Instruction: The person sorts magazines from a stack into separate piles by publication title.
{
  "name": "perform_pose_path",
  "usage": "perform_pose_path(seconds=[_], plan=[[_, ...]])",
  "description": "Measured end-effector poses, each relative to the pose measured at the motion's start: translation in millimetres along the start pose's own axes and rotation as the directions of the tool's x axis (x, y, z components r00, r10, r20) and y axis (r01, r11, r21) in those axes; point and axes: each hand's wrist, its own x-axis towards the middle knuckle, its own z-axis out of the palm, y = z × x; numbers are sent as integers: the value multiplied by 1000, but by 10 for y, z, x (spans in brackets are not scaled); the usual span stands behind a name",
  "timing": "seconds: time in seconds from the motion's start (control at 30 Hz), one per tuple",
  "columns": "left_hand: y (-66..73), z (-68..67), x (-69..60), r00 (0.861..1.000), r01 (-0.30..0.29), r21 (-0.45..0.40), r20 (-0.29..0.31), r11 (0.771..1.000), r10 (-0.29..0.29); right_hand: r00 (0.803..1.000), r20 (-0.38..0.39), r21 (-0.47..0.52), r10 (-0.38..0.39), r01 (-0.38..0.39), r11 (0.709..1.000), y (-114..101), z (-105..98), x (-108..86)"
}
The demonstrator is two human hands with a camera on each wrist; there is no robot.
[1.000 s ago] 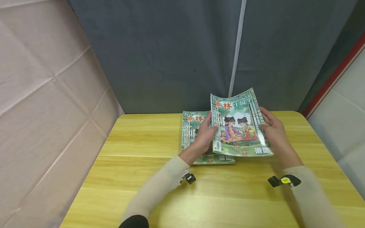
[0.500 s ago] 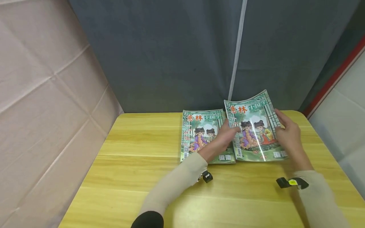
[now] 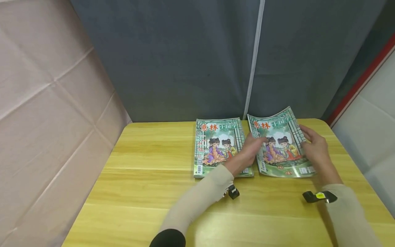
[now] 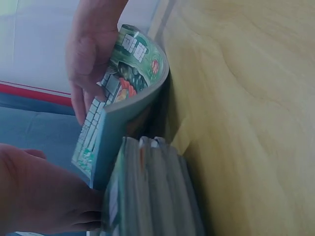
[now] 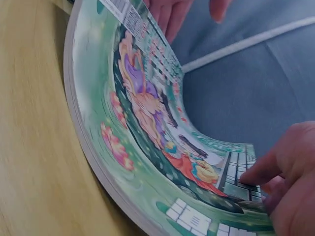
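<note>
One magazine [image 3: 279, 161] with a green illustrated cover is tilted and bowed above the right part of the table, its lower end close to the wood. My right hand [image 3: 316, 145] grips its right edge, thumb on the cover. My left hand [image 3: 251, 149] is at its left edge; the right wrist view shows the left thumb [image 5: 219, 9] raised off the cover and the fingers [image 5: 170, 17] by the edge. Just left lies a stack of matching magazines [image 3: 213, 144], partly covered by the left forearm. The left wrist view shows the stack's several layers [image 4: 155, 187] edge-on.
A yellow wooden table [image 3: 148, 154] carries everything. Behind it hangs a dark grey curtain [image 3: 172, 68] with a pale seam. Pale cloth [image 3: 55, 113] borders the left side, and a white panel with a red strip [image 3: 361, 91] the right.
Both hands have moved the tilted magazine right and down, from overlapping the stack to beside it. The stack's cover has become more visible. The left thumb now stands off the cover.
</note>
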Motion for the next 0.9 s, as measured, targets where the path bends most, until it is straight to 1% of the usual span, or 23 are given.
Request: perform_pose_path(seconds=[0.07, 0.2, 0.27, 0.33, 0.4, 0.47, 0.53, 0.63, 0.77, 0.83, 0.9], plan=[[-12, -3, 12, 1000, 3, 4, -6, 1000, -3, 999, 32, 6, 9, -9, 1000, 52, -1, 25], [-32, -11, 16, 999, 38, 30, -33, 999, -37, 996, 89, 36, 30, -33, 999, 154, -26, 61], [-41, -15, 14, 998, 56, 57, -36, 997, -54, 993, 117, 62, 35, -42, 997, 197, -39, 68], [-50, -26, 10, 997, 75, 77, -25, 994, -73, 988, 146, 104, 38, -54, 993, 225, -43, 67], [-56, -24, 10, 997, 82, 85, 1, 993, -82, 984, 175, 123, 43, -65, 990, 245, -52, 66], [-60, -6, -1, 996, 90, 108, 12, 990, -92, 978, 202, 140, 46, -75, 987, 251, -67, 62], [-77, 26, -6, 996, 83, 128, 13, 988, -85, 973, 226, 136, 48, -80, 987, 253, -87, 61], [-118, 71, -16, 998, 60, 170, -7, 984, -59, 965, 253, 153, 69, -110, 982, 238, -91, 66], [-176, 80, -17, 999, 30, 211, -29, 977, -25, 959, 264, 161, 102, -147, 976, 208, -56, 76], [-188, 82, -21, 999, 19, 246, -41, 969, -9, 960, 263, 148, 92, -134, 980, 192, -44, 77], [-188, 85, -25, 999, -7, 284, -40, 959, 19, 963, 256, 131, 85, -121, 984, 168, -32, 79]])
